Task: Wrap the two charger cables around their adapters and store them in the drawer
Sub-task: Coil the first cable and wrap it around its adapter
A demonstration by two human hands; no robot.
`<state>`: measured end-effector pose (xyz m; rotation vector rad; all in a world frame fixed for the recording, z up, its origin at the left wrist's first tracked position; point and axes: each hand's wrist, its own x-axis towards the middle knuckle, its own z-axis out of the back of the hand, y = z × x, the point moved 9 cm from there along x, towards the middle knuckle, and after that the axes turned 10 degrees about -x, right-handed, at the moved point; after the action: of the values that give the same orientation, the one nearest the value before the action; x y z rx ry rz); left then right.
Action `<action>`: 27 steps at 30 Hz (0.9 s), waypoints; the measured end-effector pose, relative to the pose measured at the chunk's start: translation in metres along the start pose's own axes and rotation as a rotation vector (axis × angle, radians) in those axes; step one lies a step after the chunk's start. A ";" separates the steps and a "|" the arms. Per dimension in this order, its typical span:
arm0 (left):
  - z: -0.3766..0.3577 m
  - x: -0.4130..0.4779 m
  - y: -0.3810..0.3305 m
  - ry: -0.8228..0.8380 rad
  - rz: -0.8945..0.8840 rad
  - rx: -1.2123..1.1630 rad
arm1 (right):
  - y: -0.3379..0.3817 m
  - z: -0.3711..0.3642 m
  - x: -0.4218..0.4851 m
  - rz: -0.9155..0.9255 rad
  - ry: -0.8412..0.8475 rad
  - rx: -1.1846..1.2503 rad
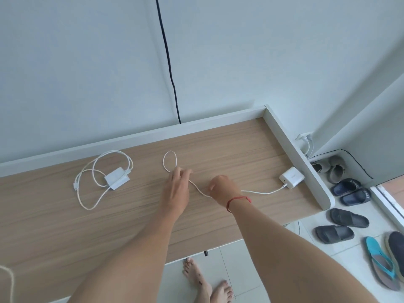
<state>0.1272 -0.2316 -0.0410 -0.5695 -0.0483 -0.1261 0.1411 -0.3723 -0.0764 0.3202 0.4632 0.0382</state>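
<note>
On the wooden table (229, 147) two chargers lie well apart. At the left, one adapter (116, 178) sits among its own loose cable (87, 193), untouched. At the right, near the table's raised edge, the second adapter (291, 178) lies with its cable (262, 192) stretched toward the hands. The risk I see: if the hands pull this cable too quickly, the light adapter may slide, or the loop (170, 160) may knot. The left hand (178, 182) has its fingers loosely curled on the cable just below the loop. The right hand (223, 189) is closed around the cable's middle part. No drawer is visible.
</note>
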 end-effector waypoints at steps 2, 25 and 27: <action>0.012 -0.007 0.008 -0.081 -0.001 0.050 | 0.007 -0.004 -0.003 0.031 0.007 -0.011; 0.055 -0.068 0.128 -0.144 0.851 -0.126 | 0.018 -0.020 -0.006 -0.120 0.054 0.090; 0.068 -0.060 0.128 -0.202 0.811 -0.094 | 0.017 -0.019 -0.005 -0.139 0.039 0.090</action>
<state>0.0834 -0.0816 -0.0567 -0.6568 -0.0051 0.7221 0.1284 -0.3506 -0.0849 0.3755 0.5262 -0.1124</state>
